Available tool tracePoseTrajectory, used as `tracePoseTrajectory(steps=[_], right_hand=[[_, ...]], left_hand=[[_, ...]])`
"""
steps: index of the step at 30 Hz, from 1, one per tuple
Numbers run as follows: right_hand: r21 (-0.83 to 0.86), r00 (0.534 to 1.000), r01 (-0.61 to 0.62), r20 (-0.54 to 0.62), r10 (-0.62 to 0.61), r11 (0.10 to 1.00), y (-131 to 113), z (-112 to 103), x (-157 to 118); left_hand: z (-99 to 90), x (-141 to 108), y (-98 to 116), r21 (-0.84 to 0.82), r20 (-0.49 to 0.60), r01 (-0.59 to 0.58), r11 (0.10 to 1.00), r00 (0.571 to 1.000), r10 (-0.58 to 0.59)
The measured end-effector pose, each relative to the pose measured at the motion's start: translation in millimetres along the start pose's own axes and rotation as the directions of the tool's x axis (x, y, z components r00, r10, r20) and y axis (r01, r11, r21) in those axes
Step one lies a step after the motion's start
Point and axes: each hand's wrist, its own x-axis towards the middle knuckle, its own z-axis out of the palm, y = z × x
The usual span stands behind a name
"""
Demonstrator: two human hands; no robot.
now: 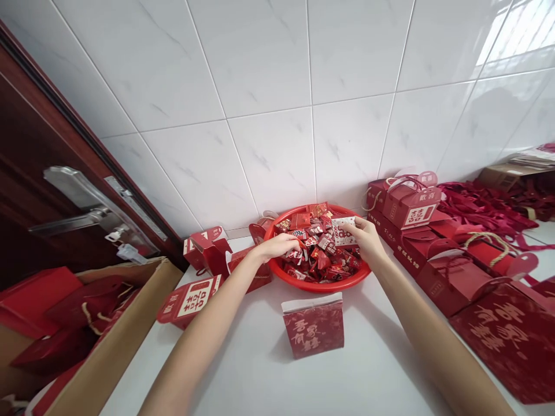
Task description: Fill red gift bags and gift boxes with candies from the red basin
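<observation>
A round red basket (303,284) full of small red wrapped candies (323,242) stands against the tiled wall. Over its left side, my left hand (280,247) is closed, its fingertips among the candies on something I cannot make out. At the basket's right side my right hand (366,238) pinches a white and red printed packet (344,231), which lies over the candies. In front of the basket, a dark red box (313,328) with gold lettering stands upright on the white table (260,375); neither hand touches it.
Red gift boxes (195,297) stand left of the basket, and rows of more boxes (451,277) line the right. A cardboard carton (117,341) of red boxes is at the lower left, below a door handle (87,216). Red ribbons (481,208) lie back right.
</observation>
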Motion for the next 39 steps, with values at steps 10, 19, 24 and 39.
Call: tracePoseTrajectory(steps=[10, 19, 24, 39], right_hand=[[0.015, 0.999, -0.008, 0.048, 0.007, 1.000, -3.2, 2.1, -3.2], [0.013, 0.993, -0.039, 0.115, 0.037, 0.999, -3.6, 0.8, -3.0], [0.025, 0.992, -0.055, 0.117, 0.052, 0.998, -3.0, 1.0, -2.4], [-0.088, 0.988, -0.029, 0.150, 0.042, 0.996, 4.4, 1.5, -3.6]], left_hand=[[-3.2, -16.9, 11.0, -0.388, -0.015, -0.053, 0.920, 0.999, 0.051], [1.9, -10.3, 0.3, -0.333, -0.030, -0.166, 0.928, 0.986, 0.165], [-1.0, -15.7, -5.0, -0.364, -0.088, -0.245, 0.899, 0.969, 0.229], [1.7, -30.6, 11.0, 0.356, -0.033, -0.332, 0.873, 0.930, 0.367]])
